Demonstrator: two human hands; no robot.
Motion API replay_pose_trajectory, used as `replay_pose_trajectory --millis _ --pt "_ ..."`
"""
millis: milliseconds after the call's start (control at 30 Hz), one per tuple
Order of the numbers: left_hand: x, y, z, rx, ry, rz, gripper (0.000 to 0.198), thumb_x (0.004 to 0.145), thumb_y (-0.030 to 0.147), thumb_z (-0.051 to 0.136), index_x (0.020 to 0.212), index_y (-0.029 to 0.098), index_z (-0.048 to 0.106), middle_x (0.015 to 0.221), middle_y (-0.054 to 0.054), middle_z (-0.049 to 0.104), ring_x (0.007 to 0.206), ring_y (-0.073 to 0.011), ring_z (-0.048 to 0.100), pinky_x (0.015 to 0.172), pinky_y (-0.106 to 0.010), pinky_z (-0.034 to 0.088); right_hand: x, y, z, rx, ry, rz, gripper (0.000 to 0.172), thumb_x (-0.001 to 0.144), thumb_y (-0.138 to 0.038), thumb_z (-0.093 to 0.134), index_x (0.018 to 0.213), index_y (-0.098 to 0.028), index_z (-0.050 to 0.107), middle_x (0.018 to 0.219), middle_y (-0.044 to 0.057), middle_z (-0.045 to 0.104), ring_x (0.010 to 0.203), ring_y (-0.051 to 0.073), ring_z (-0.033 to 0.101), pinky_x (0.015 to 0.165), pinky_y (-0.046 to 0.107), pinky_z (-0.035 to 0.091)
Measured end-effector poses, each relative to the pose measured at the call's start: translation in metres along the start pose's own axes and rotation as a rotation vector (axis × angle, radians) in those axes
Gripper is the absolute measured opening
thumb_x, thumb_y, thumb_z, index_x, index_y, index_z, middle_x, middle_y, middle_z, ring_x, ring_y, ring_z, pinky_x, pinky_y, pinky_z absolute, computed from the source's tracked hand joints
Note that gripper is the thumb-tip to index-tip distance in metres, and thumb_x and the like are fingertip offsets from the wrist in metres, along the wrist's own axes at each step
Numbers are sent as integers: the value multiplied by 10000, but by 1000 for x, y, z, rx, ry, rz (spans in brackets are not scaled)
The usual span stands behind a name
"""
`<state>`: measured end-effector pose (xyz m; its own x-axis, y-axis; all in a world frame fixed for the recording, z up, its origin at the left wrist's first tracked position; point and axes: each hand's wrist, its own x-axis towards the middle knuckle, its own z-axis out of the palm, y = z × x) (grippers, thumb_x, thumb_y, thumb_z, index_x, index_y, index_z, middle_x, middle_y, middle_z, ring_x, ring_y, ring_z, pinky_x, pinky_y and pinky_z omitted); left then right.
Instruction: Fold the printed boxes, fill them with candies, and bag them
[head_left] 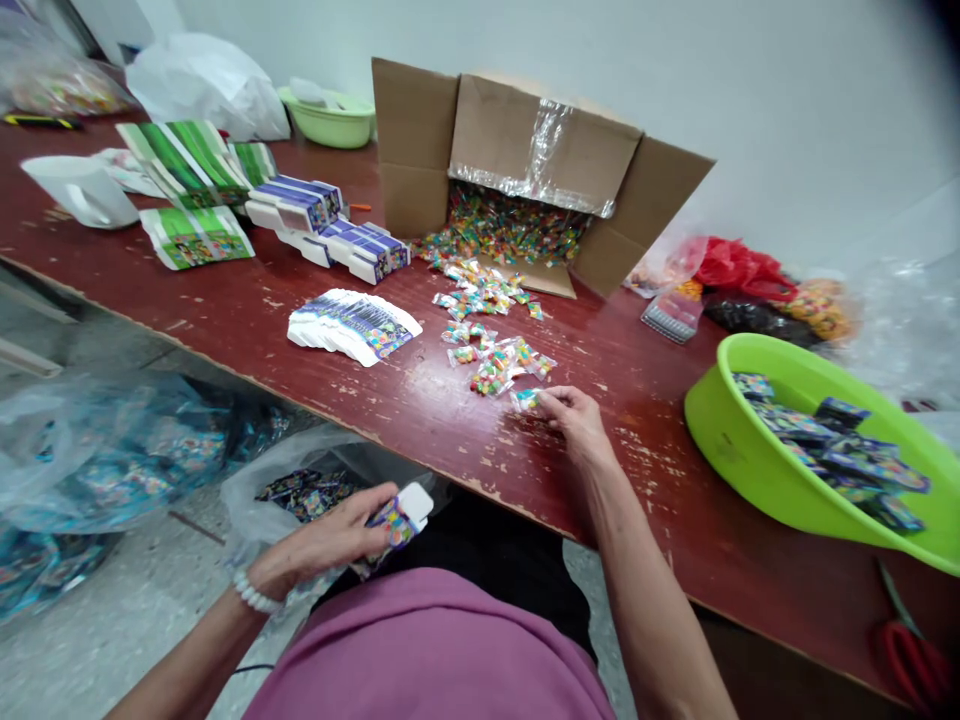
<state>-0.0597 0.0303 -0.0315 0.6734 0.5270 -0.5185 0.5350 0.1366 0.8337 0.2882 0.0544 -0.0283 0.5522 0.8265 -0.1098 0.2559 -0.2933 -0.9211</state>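
Note:
My left hand [341, 535] is below the table edge, closed round a small printed paper box [401, 515] with its white flap open. My right hand [574, 415] rests on the red table [420, 400] and pinches a small clear candy packet [525, 400] at its fingertips. Just beyond it lies a loose heap of candy packets [495, 345], trailing back into an open cardboard carton [525, 170] lying on its side and full of the same packets. A fan of flat unfolded boxes [352, 325] lies to the left of the heap.
A lime green basin [757, 470] with filled dark boxes sits at the right. Stacks of blue and green flat boxes [300, 215], a white jug [79, 190] and a pale green bowl [330, 120] are at the back left. Plastic bags of boxes [112, 460] lie on the floor.

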Motion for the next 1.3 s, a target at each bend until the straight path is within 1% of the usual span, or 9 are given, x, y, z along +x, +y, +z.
replay_pose_trajectory --millis 133,300,700,800,900,1000,1100,1200,1300 --pt "10 22 15 -471 100 50 389 788 315 594 1153 208 511 989 -52 682 752 -170 657 634 -258 469 -45 -12 4 375 -187 110 463 587 -482 839 899 -197 649 781 14 702 608 134 641 521 229 461" --pt "21 41 30 -618 84 149 405 741 241 622 1131 182 530 932 -50 687 634 -137 649 606 -257 477 -88 -24 19 718 -387 228 411 564 -310 923 866 -179 677 684 -31 672 560 80 597 550 196 476" --pt "11 52 37 -643 33 229 391 746 168 610 1135 183 583 909 -39 680 680 -124 614 604 -234 524 -119 -28 32 579 -372 100 304 642 -351 878 819 -204 679 692 -40 644 571 93 556 583 232 479" --pt "13 56 38 -687 81 241 359 732 179 657 1087 185 605 875 -24 672 652 -122 610 575 -226 527 -127 -33 29 393 -425 -108 159 746 -332 803 828 -220 726 775 3 674 718 144 609 703 285 502" --pt "17 61 39 -814 145 215 315 800 367 661 1040 167 625 807 -34 671 603 -139 612 524 -240 531 -130 -34 28 246 -442 -323 101 833 -319 720 838 -228 765 925 45 681 904 189 619 824 321 487" --pt "20 62 39 -935 203 144 479 853 575 564 1003 128 649 775 -75 685 573 -161 623 480 -253 525 -128 -30 32 380 -369 -169 147 851 -366 702 929 -246 739 897 17 649 798 149 599 721 278 487" --pt "21 60 41 -906 242 152 480 827 561 619 1003 116 664 794 -81 695 571 -153 622 471 -239 524 -126 -24 41 524 -444 51 298 765 -376 791 1014 -245 694 818 -17 642 665 112 558 592 226 452" --pt "20 58 45 -825 289 217 400 802 497 689 997 150 648 756 -24 652 593 -138 610 441 -200 498 -128 -23 51 555 -609 78 328 720 -349 831 992 -225 694 852 -4 680 684 118 591 622 235 488" --pt "21 57 47 -828 338 213 359 814 483 703 978 177 611 731 5 616 604 -132 602 431 -186 493 -132 -24 56 564 -616 24 214 772 -359 790 910 -223 699 793 -11 673 636 121 602 615 254 504"
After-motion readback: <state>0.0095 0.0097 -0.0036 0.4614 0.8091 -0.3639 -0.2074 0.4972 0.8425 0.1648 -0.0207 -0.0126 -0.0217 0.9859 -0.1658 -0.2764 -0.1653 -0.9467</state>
